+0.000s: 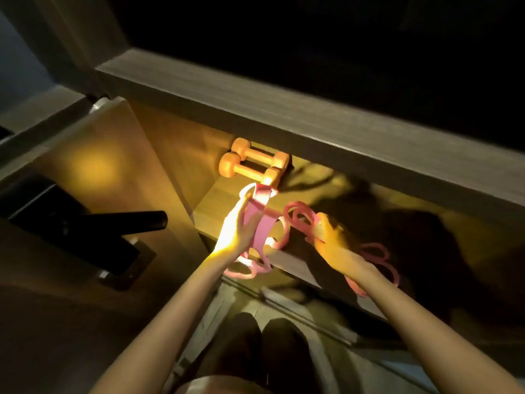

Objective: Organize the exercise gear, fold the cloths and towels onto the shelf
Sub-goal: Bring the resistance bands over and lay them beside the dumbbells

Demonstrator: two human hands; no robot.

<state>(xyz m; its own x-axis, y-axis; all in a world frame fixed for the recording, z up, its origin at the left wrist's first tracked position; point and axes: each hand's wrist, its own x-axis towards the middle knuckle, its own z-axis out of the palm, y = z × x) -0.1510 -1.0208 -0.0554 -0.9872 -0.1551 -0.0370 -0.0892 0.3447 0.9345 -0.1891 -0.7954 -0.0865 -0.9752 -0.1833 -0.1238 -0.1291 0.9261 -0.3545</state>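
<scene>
A pink resistance band (260, 220) with loops and a wide strap hangs between both hands over the front edge of a low shelf (295, 264). My left hand (235, 231) holds the wide strap end upright. To the right, my right hand (331, 234) grips a bunch of the thinner pink loops, and more loops trail behind its wrist. Two orange dumbbells (252, 163) lie side by side at the back left of the shelf, just beyond the strap.
A wooden ledge (284, 109) overhangs the shelf, dark above it. An open cabinet door (99, 172) with a black handle (113, 223) stands at left. The right part of the shelf lies in shadow. Dark shoes (261, 345) stand on the floor below.
</scene>
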